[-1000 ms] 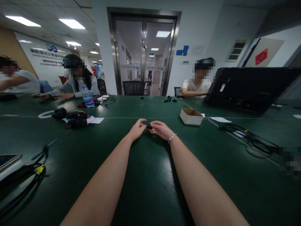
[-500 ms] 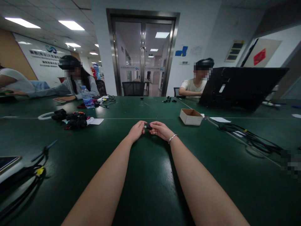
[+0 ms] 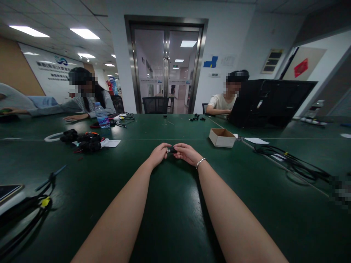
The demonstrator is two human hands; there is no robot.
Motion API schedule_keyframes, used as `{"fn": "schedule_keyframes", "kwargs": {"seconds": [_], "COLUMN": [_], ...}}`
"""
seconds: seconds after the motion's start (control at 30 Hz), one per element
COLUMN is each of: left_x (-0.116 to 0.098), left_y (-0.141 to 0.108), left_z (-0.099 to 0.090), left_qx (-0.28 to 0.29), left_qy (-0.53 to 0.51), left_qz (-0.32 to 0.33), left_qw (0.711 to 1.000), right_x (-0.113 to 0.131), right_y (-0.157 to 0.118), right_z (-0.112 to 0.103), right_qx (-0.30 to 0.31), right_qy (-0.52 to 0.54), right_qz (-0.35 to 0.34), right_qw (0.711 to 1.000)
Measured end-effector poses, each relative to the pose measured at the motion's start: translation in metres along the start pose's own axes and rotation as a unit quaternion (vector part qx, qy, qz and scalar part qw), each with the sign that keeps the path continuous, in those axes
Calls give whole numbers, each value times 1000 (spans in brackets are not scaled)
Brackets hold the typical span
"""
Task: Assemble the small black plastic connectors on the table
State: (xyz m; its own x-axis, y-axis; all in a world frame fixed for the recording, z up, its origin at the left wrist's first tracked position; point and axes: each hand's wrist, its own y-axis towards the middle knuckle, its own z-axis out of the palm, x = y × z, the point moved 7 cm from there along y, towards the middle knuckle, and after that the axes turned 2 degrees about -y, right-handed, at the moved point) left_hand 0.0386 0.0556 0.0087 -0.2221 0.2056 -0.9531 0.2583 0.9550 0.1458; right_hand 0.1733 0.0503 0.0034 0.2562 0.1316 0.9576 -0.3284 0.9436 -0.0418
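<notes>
In front of me, just above or on the green table (image 3: 175, 204), both hands meet at a small black stick with a silver metal end (image 3: 172, 149), which looks like a USB stick. My left hand (image 3: 159, 154) pinches it at the silver end. The fingers of my right hand (image 3: 187, 153), with a silver bracelet on the wrist, are closed on the black end. My fingertips cover part of the stick, so its full shape is hidden.
An open cardboard box (image 3: 222, 141) stands right of my hands. Several small black pieces (image 3: 196, 117) lie farther back. Left are a black cable bundle (image 3: 89, 141) and a water bottle (image 3: 102, 116); right, coiled cables (image 3: 290, 159) and a monitor (image 3: 268, 104). Co-workers sit across.
The view has tilted slightly, so everything sits a little lower. My hands keep hold of the black stick, and a bit more of its silver end shows.
</notes>
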Motion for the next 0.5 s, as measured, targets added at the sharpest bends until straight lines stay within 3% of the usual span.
{"fn": "schedule_keyframes", "kwargs": {"seconds": [0.5], "left_x": [3], "left_y": [2], "left_z": [-1], "left_qx": [-18], "left_qy": [23], "left_qz": [11], "left_qw": [1000], "right_x": [2], "right_y": [-1], "right_z": [-1], "right_qx": [-11], "right_qy": [19], "right_qz": [-8], "right_qw": [1000]}}
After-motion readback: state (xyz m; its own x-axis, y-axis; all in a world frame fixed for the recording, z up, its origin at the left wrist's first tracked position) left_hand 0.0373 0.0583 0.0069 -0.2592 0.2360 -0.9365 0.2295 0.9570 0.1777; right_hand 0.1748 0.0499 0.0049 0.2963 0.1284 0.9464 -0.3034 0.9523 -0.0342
